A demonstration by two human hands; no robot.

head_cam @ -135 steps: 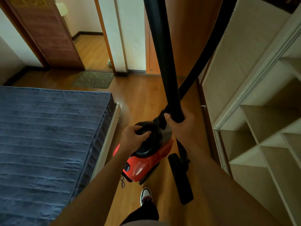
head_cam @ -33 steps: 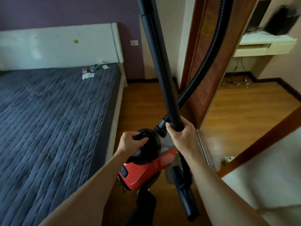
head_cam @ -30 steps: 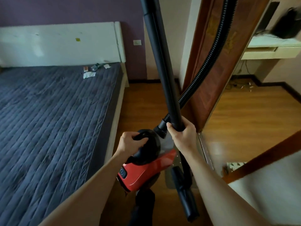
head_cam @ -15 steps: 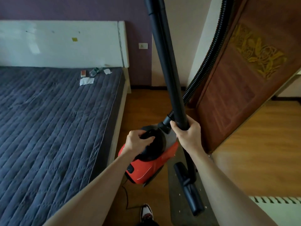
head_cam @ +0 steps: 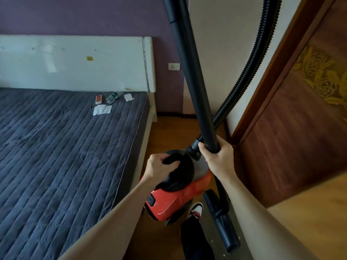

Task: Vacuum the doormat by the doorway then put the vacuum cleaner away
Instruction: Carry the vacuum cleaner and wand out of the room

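- Quilted dark-grey mattress (head_cam: 62, 147) fills the far left, stitched in long parallel ribs, with a glossy white headboard (head_cam: 75, 62) behind it carrying one small yellow sticker; no writing on it can be read.
- Near the headboard, well beyond the grips, lie two white paper scraps (head_cam: 102, 110), one small orange-and-white box and one crumpled clear bottle (head_cam: 112, 97).
- Left hand (head_cam: 159, 168) is curled shut over the rounded black handle on top of the vacuum cleaner (head_cam: 176, 196), a glossy red plastic body with no legible brand.
- Just right of it, the right hand (head_cam: 217, 156) is wrapped tight around the smooth black wand (head_cam: 195, 76), which rises out of the top of view; its floor head (head_cam: 221, 224) hangs below that grip.
- One ribbed black hose (head_cam: 249, 62) curves up beside the wand.
- One red, white and black shoe (head_cam: 196, 209) stands on the wooden floor under the hands.
- Right of the right hand is a dark wooden door (head_cam: 293, 128) with carved gold roses.
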